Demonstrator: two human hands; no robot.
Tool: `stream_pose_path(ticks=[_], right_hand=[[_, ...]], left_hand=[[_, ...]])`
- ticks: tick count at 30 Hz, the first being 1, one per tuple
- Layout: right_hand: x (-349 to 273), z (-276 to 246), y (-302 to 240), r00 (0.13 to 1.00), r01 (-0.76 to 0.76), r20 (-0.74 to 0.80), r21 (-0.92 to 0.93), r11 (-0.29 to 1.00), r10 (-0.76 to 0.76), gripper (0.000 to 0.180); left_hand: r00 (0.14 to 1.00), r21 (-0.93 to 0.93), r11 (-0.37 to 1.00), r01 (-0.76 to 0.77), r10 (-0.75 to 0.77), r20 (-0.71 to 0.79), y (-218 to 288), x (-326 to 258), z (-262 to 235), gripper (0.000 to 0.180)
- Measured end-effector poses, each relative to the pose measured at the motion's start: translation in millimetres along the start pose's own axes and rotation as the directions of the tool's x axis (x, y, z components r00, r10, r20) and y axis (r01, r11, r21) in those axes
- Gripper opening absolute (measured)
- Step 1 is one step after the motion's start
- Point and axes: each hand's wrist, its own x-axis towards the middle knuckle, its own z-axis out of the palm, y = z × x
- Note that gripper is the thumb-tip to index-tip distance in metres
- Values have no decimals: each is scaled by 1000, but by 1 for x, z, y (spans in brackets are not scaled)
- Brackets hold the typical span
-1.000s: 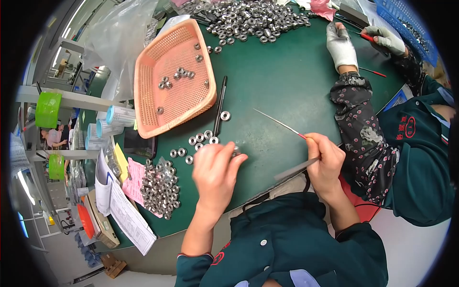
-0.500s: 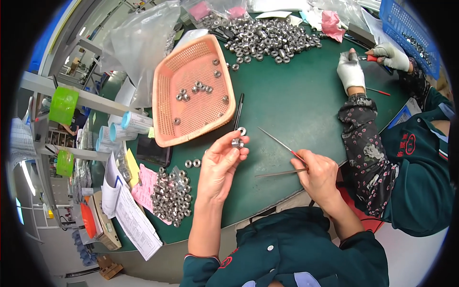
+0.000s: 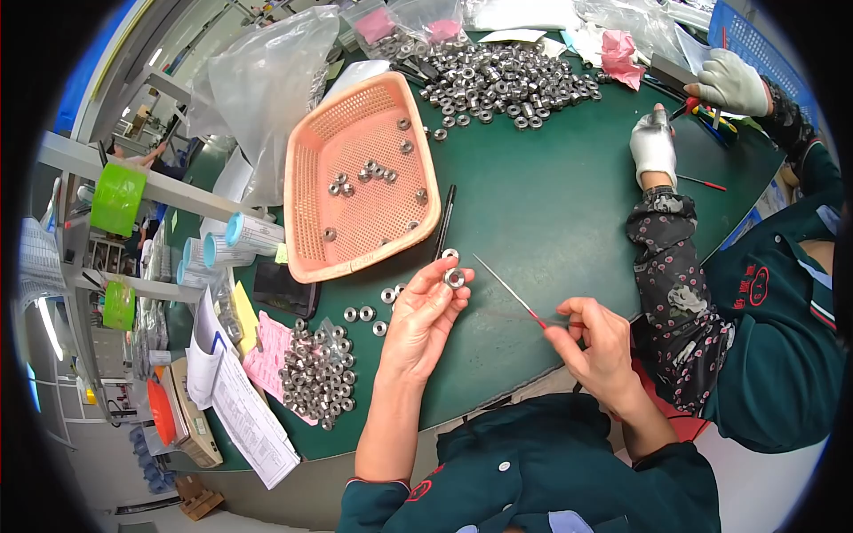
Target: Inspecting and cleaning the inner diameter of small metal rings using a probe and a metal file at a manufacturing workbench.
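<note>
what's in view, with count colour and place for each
table: one, green, centre
rings: many, silver, table and basket
basket: one, peach, left of centre
crate: one, blue, far right
bags: several, clear, far side
note: one, pink, near left
papers: several, white, near left
rolls: two, green, left frame
stick: one, black, beside basket
nearby co-worker: one, green top, right
background clutter: uncountable, mixed, left
tool: one, red-silver, right hand
left hand: one, bare, holding one ring
right hand: one, bare, right of centre
</note>
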Motion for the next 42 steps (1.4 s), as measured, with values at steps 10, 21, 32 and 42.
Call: stream_pose_path(ticks=[10,21,32,42], right_hand=[[1,12,-8,988,104,-121,55,993,-96,12],[-3,15,-3,985,43,-173,222,974,-4,11],[-5,28,-7,999,-10,-31,262,965,18,13],[-6,36,-15,1000,9,-25,204,979,-4,30]], left_hand=[[997,-151,987,52,-41,71,-2,-6,3,29],[784,-196,980,21,106,611,39,-69,82,10],[995,-82,994,-75,80,59,-6,-13,-7,30],[990,109,988,-112,121,-77,-11,-12,2,26]])
